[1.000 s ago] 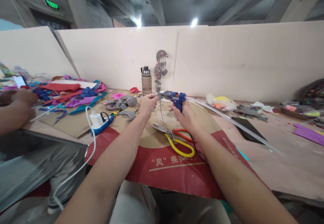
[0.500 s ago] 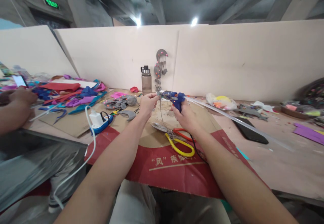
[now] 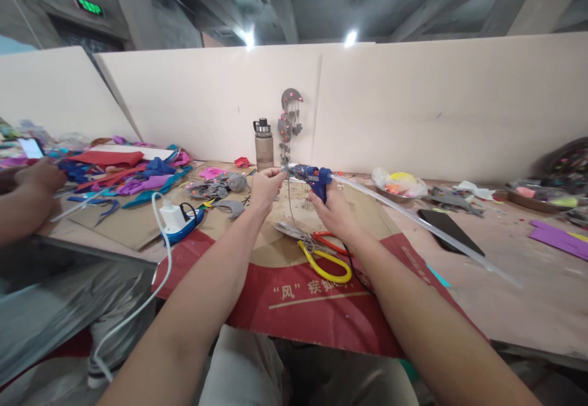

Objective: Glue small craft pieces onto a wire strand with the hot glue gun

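Messy table [image 3: 487, 308], concrete room [image 3: 321, 8], arms [image 3: 215, 271] out, right hand [image 3: 337, 211] round a hot-glue gun [image 3: 316, 176], left hand [image 3: 265, 190] pinched on some grey bit [image 3: 286, 168]

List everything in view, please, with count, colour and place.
Glue gun: one, blue, centre
Glue stick: one, translucent, gun's rear
Scissors: count unclear, yellow and red handles, centre
Cardboard sheet: one, brown-red, beneath scissors
Moon ornament: one, grey and pink, centre back
Bottle: one, greyish, beside ornament
Boards: several, white, behind
Scraps: many, multicoloured, left and right
Power strip: one, blue, left
Phones: two, black right, lit left
Lit sign: one, green, upper left
Lights: two, white, overhead
Co-worker: one, left edge
Left hand: one, at gun's tip
Right hand: one, gripping gun
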`<state>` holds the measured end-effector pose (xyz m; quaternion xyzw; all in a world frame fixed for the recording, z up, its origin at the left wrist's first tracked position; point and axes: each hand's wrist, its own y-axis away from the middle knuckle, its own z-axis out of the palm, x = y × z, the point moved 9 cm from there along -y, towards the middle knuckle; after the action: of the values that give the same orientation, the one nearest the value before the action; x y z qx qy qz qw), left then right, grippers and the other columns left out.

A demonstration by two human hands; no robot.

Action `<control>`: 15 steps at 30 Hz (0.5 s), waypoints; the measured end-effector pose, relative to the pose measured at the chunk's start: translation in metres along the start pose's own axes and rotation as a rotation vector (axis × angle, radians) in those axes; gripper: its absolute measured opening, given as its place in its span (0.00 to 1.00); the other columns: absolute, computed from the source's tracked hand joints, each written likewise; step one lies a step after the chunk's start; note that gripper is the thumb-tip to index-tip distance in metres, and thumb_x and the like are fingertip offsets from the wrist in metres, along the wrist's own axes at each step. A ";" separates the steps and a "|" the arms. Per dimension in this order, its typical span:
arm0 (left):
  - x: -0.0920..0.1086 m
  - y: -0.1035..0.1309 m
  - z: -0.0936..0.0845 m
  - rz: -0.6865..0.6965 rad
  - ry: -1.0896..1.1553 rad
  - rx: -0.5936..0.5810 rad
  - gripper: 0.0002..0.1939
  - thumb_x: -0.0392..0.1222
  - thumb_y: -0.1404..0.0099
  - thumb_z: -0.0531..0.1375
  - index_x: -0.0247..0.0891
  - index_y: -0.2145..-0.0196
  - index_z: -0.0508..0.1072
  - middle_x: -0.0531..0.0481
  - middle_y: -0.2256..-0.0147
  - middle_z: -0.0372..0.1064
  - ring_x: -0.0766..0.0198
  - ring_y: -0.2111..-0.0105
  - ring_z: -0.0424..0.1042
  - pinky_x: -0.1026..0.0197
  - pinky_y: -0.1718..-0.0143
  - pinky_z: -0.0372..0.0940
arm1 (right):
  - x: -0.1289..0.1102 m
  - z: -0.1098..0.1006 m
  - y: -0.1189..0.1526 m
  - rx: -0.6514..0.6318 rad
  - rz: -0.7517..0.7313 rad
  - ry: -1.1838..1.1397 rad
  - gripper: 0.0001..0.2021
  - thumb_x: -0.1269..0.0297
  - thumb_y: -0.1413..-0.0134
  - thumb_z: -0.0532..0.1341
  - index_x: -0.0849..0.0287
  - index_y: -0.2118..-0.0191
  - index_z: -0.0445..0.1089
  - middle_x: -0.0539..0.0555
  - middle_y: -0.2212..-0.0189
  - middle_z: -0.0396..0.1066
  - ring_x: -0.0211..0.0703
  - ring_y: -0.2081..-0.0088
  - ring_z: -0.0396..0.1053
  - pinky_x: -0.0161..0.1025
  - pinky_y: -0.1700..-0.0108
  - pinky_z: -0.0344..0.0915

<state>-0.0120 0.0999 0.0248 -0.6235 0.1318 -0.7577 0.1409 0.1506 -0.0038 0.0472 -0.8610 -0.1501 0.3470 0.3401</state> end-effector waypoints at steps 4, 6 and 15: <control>-0.002 0.000 0.002 -0.022 -0.008 -0.022 0.13 0.45 0.53 0.66 0.34 0.76 0.71 0.58 0.84 0.56 0.76 0.85 0.51 0.69 0.84 0.43 | -0.002 -0.001 0.000 0.009 -0.007 -0.011 0.14 0.62 0.43 0.54 0.57 0.51 0.60 0.60 0.60 0.72 0.51 0.61 0.70 0.46 0.57 0.65; -0.003 -0.001 0.003 -0.030 -0.010 -0.036 0.12 0.44 0.54 0.66 0.34 0.76 0.71 0.58 0.84 0.56 0.76 0.85 0.50 0.69 0.84 0.42 | -0.002 -0.002 0.001 0.008 -0.002 -0.004 0.14 0.62 0.43 0.54 0.57 0.52 0.60 0.59 0.62 0.72 0.51 0.61 0.70 0.45 0.59 0.66; -0.002 -0.002 -0.001 -0.035 -0.004 -0.002 0.11 0.43 0.54 0.66 0.34 0.76 0.70 0.58 0.83 0.57 0.76 0.85 0.51 0.70 0.84 0.43 | 0.001 0.001 0.000 0.003 -0.001 -0.031 0.14 0.62 0.43 0.54 0.56 0.51 0.61 0.60 0.58 0.72 0.53 0.57 0.70 0.48 0.54 0.65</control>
<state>-0.0127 0.1024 0.0229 -0.6272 0.1213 -0.7588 0.1272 0.1512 -0.0028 0.0461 -0.8549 -0.1553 0.3604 0.3394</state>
